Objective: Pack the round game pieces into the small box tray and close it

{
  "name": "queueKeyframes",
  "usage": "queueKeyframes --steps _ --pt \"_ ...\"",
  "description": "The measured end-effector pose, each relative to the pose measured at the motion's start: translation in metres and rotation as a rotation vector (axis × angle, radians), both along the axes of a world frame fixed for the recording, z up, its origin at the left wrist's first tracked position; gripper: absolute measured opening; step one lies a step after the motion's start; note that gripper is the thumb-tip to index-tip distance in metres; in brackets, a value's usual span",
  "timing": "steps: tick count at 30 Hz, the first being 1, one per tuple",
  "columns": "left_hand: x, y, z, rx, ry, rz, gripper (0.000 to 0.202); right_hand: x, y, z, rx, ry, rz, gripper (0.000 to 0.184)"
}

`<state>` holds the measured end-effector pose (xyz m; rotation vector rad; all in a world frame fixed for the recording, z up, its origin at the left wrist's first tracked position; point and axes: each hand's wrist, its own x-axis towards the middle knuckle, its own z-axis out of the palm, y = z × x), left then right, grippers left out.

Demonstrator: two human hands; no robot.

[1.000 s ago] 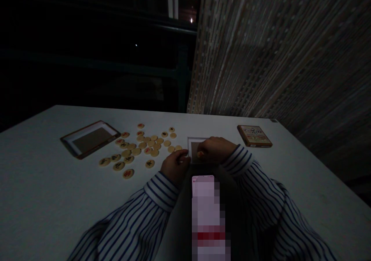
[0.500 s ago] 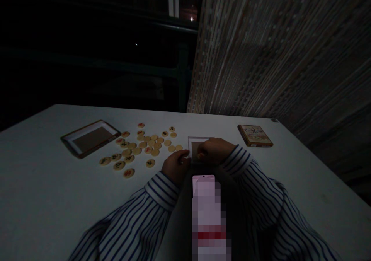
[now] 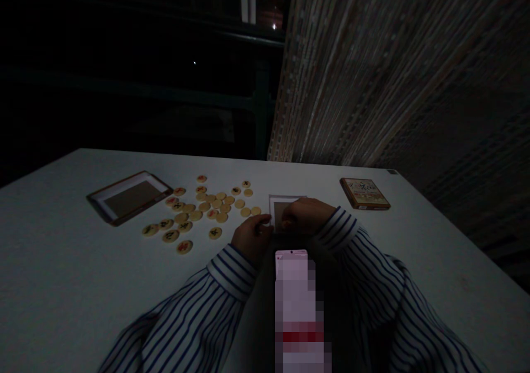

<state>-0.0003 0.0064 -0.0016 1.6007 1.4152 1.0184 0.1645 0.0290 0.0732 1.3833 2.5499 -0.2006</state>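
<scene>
An open cardboard box half with white inner walls and a brown bottom stands between my hands. My left hand grips its near left edge with curled fingers. My right hand lies over its right part, fingers bent in a pinch; whatever they hold, if anything, is hidden. To the left, wooden Chinese chess pieces lie scattered, several with red or black characters and others blank side up.
A larger open box half sits at the table's left. A closed, printed box is at the right. A lit phone is in front of me, near my forearms. A string curtain hangs behind the white table.
</scene>
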Motion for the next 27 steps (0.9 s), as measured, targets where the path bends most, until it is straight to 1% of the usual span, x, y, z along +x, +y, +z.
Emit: queueKeyframes --steps 3,5,10,17,20,23,27 --pt "-0.0001 -0.0005 0.0009 0.021 0.043 0.011 0.029 -0.0008 -0.0003 0.0005 -0.017 -0.019 -0.005 0.028" --pt "-0.0004 -0.0007 0.0023 0.034 0.093 -0.003 0.029 -0.0012 -0.0002 0.0006 -0.024 -0.030 -0.011 0.029" --pt "-0.0002 -0.0002 0.0046 0.010 0.196 -0.034 0.033 -0.0011 0.0014 -0.0008 -0.037 -0.054 -0.005 0.031" --pt "-0.0001 0.0008 0.0001 0.016 0.187 -0.049 0.034 0.0024 0.0029 0.0000 -0.042 -0.037 0.008 0.031" --pt "0.0002 0.0007 0.0010 0.001 0.192 -0.061 0.035 0.0049 0.0037 0.0002 -0.036 -0.028 0.002 0.032" --pt "0.0011 0.0004 0.0025 -0.003 0.193 -0.040 0.035 0.0059 0.0048 -0.0004 -0.027 -0.014 0.000 0.031" --pt "0.0008 0.0011 -0.0004 0.003 0.169 -0.045 0.034 0.0045 0.0056 -0.0018 -0.037 -0.005 0.012 0.030"
